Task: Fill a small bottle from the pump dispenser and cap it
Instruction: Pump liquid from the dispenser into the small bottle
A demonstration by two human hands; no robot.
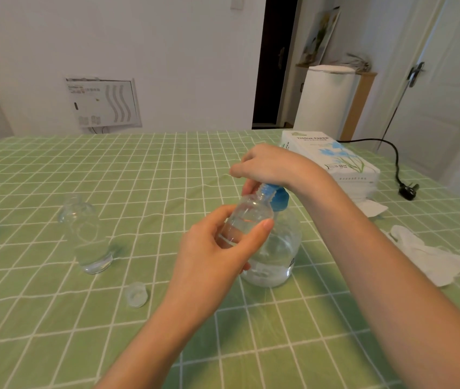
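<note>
L hand (217,248) held the small bottle (248,214), clear smooth plastic w/ a threaded neck, tilted; thumb & fingers (265,224) wrapped round its body. R hand (273,167) sat on the blue pump head (279,197), fingers curled over it, spout at the bottle's mouth. Pump dispenser (276,256), round & clear, stood just behind the L fingers. Ribbed translucent cap (136,294) lay left of them on the green checked bench (54,318). Crumpled tissue (430,256) lay right of the R forearm.

A green-checked table (111,169) carries a clear bottle (88,237), a small cap (136,294) and the pump dispenser (277,259). At right lie a tissue pack (332,161), crumpled tissues (430,256) — and a black plug (408,191).
</note>
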